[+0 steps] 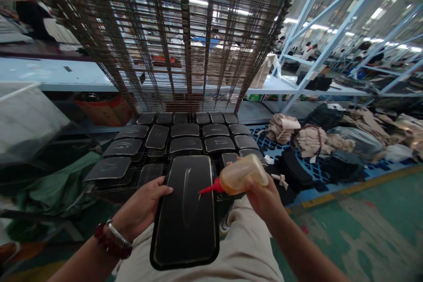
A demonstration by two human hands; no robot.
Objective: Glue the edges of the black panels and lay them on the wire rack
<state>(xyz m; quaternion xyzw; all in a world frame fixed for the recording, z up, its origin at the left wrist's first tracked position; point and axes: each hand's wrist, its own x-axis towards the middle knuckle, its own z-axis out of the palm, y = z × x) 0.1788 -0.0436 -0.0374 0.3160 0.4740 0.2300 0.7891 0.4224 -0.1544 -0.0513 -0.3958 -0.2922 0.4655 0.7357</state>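
A black rounded rectangular panel (172, 233) lies over my lap, a shiny streak of glue curving down its middle and a thin bead along its edges. My left hand (145, 205) grips its left edge, thumb on top and the other fingers hidden beneath. In my right hand (264, 196) is a translucent glue bottle (244, 174) with amber liquid, tipped so that its red nozzle points left, its tip just over the panel's surface. Beyond the panel, several similar black panels (187, 144) lie in rows on a wire rack, some with glue streaks.
Rising behind the panels is a tall stack of wire rack shelves (185, 31). Bundled beige pieces (309, 141) and dark pieces lie on a blue slatted platform at right. At left are a white bin (29, 119) and green cloth (59, 185). Other people are in the distance.
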